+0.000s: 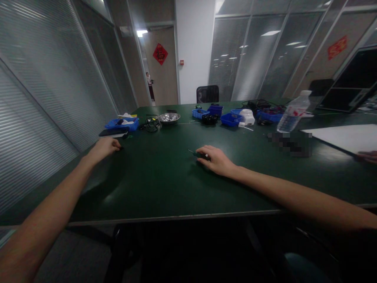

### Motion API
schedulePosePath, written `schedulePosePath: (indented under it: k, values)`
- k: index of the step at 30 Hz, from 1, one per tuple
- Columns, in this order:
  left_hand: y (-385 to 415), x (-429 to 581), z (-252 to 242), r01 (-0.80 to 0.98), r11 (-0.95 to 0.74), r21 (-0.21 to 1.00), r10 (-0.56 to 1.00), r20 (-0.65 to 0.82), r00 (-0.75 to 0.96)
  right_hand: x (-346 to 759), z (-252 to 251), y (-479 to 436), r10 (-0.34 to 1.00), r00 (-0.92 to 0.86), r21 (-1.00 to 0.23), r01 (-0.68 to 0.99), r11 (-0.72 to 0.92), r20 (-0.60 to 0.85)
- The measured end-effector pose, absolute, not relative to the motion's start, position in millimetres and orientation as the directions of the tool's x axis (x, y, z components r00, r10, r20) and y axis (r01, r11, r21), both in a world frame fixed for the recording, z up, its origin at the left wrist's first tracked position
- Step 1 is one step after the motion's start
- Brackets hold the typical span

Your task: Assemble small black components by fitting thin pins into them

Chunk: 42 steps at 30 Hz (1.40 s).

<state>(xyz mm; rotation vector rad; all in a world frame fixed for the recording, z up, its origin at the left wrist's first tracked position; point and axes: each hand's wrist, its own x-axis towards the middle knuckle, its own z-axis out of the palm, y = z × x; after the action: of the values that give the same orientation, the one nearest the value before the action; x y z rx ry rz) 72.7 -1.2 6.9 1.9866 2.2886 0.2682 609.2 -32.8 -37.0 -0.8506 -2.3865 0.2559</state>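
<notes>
My right hand (pixel 216 159) is closed around a small screwdriver (pixel 195 153) above the middle of the green table (pixel 165 184). Its thin shaft points left, and part of the dark handle shows between thumb and fingers. Off to the left, my left hand (pixel 106 147) has its fingertips pinched together close to the tabletop. A small dark bit shows at those fingertips, too small to name. Just beyond that hand lie a dark flat object (pixel 113 131) and a blue tray (pixel 123 124) with mixed items in it.
Along the far side stand a metal bowl (pixel 169 118), black cables (pixel 151 124), blue bins (pixel 231 119) and a white object (pixel 247 117). At right are a water bottle (pixel 294 112), a white board (pixel 347 135), another person's hand (pixel 368 156) and a monitor (pixel 353 82).
</notes>
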Motion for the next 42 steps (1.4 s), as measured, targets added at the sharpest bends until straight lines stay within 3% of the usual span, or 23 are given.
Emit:
schedulePosePath:
  k: [7,13,23,32,42]
  values:
    - [-17.9,201.5,-9.3,0.797,-0.331,0.506,0.942,0.128,0.31,608.0,-37.1,-36.4,0.606,-0.666,-0.306,0.524,0.795,0.436]
    - [-42.7,304.3,-27.2,0.529,-0.531,0.662,0.817,0.235,0.526,608.0,-34.3,-41.0,0.631,-0.676,-0.264,0.574,0.775,0.381]
    - [-52.4,327.2,-43.9,0.499,-0.546,0.673,0.823,0.319,0.47,608.9,-37.8,-36.0,0.731,-0.581,-0.281,0.679,0.678,0.359]
    - [-54.3,328.0,-39.8,0.553,-0.594,0.584,0.795,0.324,0.513,608.7,-30.3,-39.6,0.808,-0.511,-0.275,0.764,0.583,0.293]
    - [-55.6,327.8,-37.6,0.565,-0.607,0.559,0.787,0.32,0.528,609.2,-34.3,-38.4,0.778,-0.542,-0.287,0.727,0.624,0.318]
